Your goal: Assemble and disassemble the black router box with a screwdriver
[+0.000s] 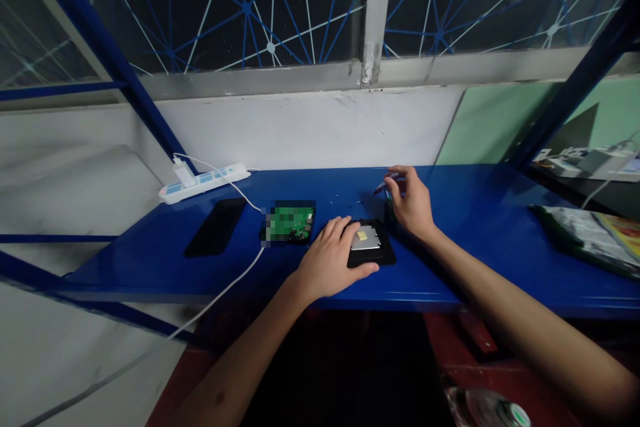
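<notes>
My left hand (pixel 331 255) lies with its fingers spread over the left side of a flat black cover (pixel 387 255), thumb along the near edge. A silver metal plate (pixel 373 241) with a small yellowish pad (pixel 362 235) sits inside the cover. Above the table, beyond the cover's right corner, my right hand (pixel 411 203) is closed in a pinch on a slim pen-like tool (pixel 381 187) with a dark reddish tip; its exact kind is unclear. Left of my left hand, a green circuit board (pixel 295 220) rests in a black case, partly blurred out.
Several tiny pale bits (pixel 337 201) lie on the blue table (pixel 465 213). A black phone (pixel 216 227) and a white power strip (pixel 205 181) are at the left. A white cable (pixel 220 293) crosses the front edge. A shiny packet (pixel 590 233) lies far right.
</notes>
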